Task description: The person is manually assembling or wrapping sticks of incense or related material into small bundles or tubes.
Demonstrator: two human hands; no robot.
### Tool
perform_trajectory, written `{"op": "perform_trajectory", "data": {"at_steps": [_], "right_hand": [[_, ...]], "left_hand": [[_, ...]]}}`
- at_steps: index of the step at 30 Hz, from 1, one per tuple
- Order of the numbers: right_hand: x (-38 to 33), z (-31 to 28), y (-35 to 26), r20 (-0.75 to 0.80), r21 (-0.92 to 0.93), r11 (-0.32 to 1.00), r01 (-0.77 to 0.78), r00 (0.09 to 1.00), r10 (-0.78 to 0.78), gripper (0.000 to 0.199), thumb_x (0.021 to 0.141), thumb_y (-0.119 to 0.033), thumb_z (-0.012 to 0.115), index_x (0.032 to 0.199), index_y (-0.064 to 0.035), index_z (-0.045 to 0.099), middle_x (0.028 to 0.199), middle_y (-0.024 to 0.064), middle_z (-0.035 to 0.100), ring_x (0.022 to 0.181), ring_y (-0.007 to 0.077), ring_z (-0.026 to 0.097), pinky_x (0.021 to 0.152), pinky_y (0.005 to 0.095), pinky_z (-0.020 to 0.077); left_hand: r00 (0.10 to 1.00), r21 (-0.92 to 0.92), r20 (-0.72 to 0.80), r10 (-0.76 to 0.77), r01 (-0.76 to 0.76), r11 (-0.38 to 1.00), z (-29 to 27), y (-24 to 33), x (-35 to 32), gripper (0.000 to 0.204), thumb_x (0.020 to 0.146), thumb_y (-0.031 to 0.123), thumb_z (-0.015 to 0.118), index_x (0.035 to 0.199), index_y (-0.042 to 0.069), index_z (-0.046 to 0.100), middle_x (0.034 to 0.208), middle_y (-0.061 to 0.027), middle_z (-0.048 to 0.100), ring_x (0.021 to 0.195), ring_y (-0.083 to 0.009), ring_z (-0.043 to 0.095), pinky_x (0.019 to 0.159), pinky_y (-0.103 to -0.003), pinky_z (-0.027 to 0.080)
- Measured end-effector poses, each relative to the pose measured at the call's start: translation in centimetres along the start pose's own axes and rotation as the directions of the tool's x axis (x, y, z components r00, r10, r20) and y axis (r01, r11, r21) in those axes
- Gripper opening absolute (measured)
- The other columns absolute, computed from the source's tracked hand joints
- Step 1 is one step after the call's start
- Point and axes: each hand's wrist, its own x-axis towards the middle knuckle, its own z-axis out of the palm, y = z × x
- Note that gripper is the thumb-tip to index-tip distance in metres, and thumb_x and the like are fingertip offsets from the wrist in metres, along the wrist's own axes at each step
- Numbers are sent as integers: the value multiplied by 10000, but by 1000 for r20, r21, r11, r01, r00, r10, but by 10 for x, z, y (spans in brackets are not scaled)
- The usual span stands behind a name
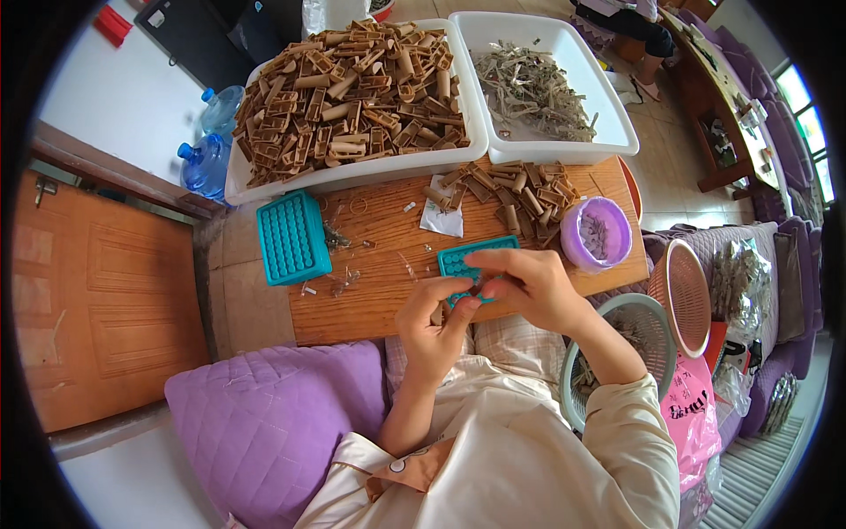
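Note:
My left hand (pixel 434 322) and my right hand (pixel 527 286) meet over the near edge of a wooden board (pixel 379 300). Between their fingertips they pinch a small brown piece (pixel 474 289). Under them lies a teal perforated tray (pixel 464 257), partly hidden by the right hand. A second teal tray (pixel 293 236) lies to the left. A loose pile of brown tube-like pieces (pixel 520 189) sits just beyond my hands.
A white tub (pixel 242 181) heaped with brown pieces and a white tub (pixel 608 115) of grey strips stand at the far edge. A purple cup (pixel 599 234), woven baskets (pixel 683 295), a purple cushion (pixel 264 423) and water bottles (pixel 207 159) surround the board.

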Motion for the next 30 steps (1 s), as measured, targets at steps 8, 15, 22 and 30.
{"op": "perform_trajectory", "data": {"at_steps": [8, 15, 22, 30], "right_hand": [[-15, 23, 9, -84, -117, 992, 48, 995, -58, 219, 678, -15, 656, 883, -14, 580, 726, 79, 609, 617, 160, 598, 558, 251, 478], [-28, 54, -1, -82, 187, 952, -242, 962, 261, 213, 695, 30, 650, 887, 4, 561, 730, 63, 603, 639, 88, 567, 543, 209, 454], [-33, 78, -13, -318, 84, 995, -48, 945, 72, 167, 678, 22, 642, 823, -31, 579, 636, 55, 520, 495, 129, 490, 444, 231, 388], [-41, 74, -24, -353, 146, 989, -40, 931, 89, 163, 678, 31, 653, 816, -31, 591, 693, 55, 569, 543, 115, 535, 464, 216, 420]], "left_hand": [[973, -507, -87, -215, 143, 850, -8, -9, -12, 273, 761, 175, 637, 965, 39, 517, 806, 3, 501, 530, -60, 415, 502, -160, 341], [879, -908, 298, -373, 382, 174, -25, -18, -24, 237, 852, 218, 479, 1036, 71, 450, 888, -35, 507, 721, -128, 494, 550, -202, 390], [879, -867, 218, -424, 374, 330, -28, -5, -36, 389, 754, 35, 613, 1094, 79, 429, 1021, -27, 529, 992, -202, 519, 875, -378, 440], [915, -857, 270, -299, 370, 358, -34, -8, -37, 402, 711, -6, 646, 1076, 20, 480, 1030, -92, 532, 978, -240, 542, 816, -327, 496]]}}
